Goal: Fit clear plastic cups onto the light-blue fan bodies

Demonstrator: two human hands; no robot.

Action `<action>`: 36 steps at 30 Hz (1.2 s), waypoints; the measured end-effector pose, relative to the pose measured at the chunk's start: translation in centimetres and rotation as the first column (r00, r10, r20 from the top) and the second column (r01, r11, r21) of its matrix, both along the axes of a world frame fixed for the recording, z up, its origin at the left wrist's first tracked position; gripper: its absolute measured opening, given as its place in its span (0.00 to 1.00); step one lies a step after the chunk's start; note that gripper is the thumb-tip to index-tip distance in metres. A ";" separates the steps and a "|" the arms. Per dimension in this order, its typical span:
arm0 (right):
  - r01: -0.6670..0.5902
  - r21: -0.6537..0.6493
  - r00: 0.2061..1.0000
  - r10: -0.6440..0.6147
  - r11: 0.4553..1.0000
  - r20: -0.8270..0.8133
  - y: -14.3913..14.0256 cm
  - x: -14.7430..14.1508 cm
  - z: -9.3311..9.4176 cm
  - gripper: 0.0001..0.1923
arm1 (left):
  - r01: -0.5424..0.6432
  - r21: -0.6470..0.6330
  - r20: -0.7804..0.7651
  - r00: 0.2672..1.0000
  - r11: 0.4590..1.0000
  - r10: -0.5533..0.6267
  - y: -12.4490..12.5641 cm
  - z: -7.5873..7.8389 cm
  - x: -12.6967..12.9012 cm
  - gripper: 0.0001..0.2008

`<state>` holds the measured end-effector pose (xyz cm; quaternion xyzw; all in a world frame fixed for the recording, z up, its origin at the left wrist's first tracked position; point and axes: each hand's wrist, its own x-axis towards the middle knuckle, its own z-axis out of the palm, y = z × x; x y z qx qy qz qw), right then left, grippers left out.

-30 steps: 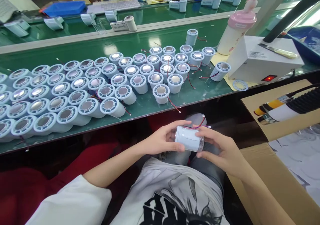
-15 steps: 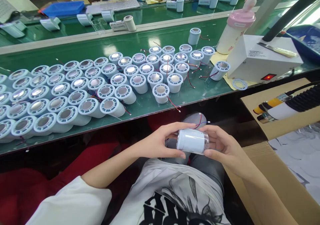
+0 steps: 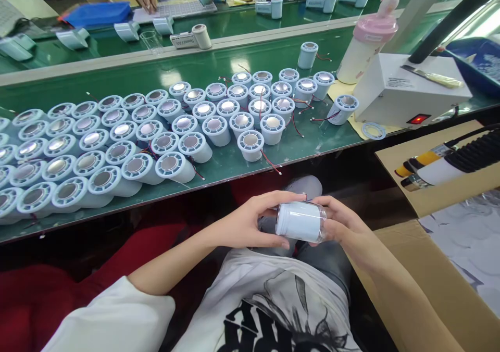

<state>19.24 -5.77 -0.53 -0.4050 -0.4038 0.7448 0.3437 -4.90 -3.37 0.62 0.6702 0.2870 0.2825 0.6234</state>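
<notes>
Head view: left hand and right hand both clasp the pale-blue plastic cylinder with clear cap over the lap, below the green bench; best to grip evenly, keep cap square, wires untrapped.

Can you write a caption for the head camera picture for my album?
Both hands hold a white cylinder below the green bench.
</notes>
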 end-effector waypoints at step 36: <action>0.023 0.645 0.907 -0.287 0.764 0.308 -1.4 -0.1 -1.5 0.24 | -0.052 -0.334 0.060 0.995 0.941 0.077 -0.4 0.4 0.7 0.33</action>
